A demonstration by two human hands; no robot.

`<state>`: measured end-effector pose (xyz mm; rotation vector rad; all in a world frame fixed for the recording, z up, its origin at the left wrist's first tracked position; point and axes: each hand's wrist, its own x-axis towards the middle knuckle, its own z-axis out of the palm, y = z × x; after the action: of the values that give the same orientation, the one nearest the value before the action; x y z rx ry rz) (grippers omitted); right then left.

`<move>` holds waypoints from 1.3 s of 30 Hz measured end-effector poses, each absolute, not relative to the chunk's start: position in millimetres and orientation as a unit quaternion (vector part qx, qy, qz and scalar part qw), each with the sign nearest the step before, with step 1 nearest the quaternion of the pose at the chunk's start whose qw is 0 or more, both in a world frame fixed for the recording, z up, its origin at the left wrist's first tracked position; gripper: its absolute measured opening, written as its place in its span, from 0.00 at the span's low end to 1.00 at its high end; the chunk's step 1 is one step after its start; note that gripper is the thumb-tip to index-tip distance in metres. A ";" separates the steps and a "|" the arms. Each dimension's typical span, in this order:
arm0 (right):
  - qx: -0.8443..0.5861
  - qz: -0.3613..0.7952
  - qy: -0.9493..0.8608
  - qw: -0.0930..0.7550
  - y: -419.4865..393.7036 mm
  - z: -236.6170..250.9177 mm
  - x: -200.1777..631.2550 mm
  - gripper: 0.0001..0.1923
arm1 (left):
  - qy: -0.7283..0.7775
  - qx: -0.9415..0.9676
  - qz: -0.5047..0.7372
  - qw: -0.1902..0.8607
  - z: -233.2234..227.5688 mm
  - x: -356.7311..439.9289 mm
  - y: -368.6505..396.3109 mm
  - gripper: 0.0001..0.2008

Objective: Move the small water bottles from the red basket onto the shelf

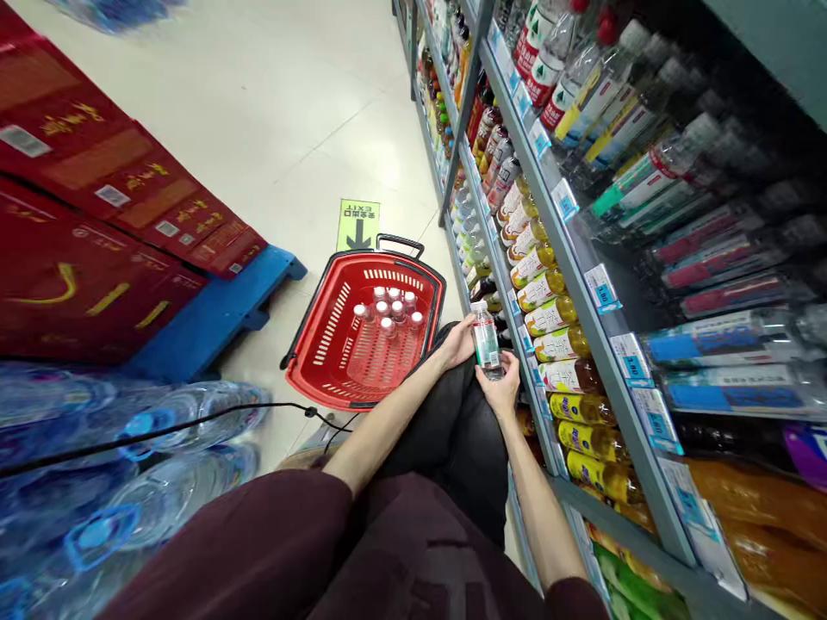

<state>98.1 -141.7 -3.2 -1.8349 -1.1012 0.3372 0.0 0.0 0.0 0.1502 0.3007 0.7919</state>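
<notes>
A small clear water bottle [487, 337] with a white cap and a green-and-red label is held between my two hands above my knees. My left hand [458, 342] grips it near its upper part, and my right hand [501, 386] has its fingers closed round the base. To the left on the floor stands a red plastic shopping basket [326, 323] with a black handle. Several small bottles with white caps [388, 325] stand upright inside it.
A drink shelf [568, 250] with price tags runs along my right. On the left, red boxes [96, 215] are stacked on a blue pallet [213, 301]. Large water jugs [181, 422] stand at the lower left, a black cord [258, 406] crossing them. A green exit sign [359, 224] marks the floor.
</notes>
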 end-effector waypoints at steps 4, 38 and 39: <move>-0.746 0.143 -0.440 0.480 -143.9 0.2 99.6 0.35 | 0.157 0.080 0.374 0.910 1.8 -1.4 0.2 0.13; -0.698 0.215 -0.440 0.523 -145.2 0.2 109.2 0.35 | 0.168 0.080 0.358 0.915 0.2 -4.4 1.9 0.13; -0.697 0.218 -0.443 0.520 -145.9 0.0 110.2 0.34 | 0.160 0.083 0.355 0.917 0.5 -4.5 2.0 0.14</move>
<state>110.2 -145.9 0.0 -1.6720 -1.0625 0.5217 -4.5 2.0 0.5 0.1698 0.3294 0.7295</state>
